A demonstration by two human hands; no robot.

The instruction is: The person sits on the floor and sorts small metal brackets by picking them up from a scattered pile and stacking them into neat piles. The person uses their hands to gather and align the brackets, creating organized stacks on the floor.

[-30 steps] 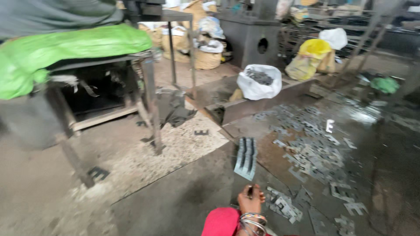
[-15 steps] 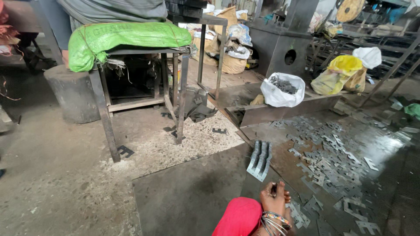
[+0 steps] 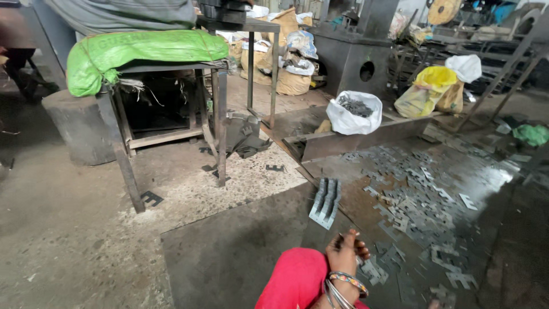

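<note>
Grip [image 3: 345, 252] closed, nearer scattered metal pieces [image 3: 417, 200] than before

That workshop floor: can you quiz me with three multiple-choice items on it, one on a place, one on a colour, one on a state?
1. Where does the neat stack of metal pieces lie?
A. on the floor beyond the hand
B. on the stool
C. inside the yellow sack

2. What colour is the sack draped on the stool?
A. blue
B. green
C. white

3. In what state is the white bag?
A. tied shut
B. empty and flat
C. open, metal scrap showing

Answers: 1 A, the stack rests on the dark floor past the fingers. 2 B, bright green cover. 3 C, its mouth gapes over grey pieces.
</note>
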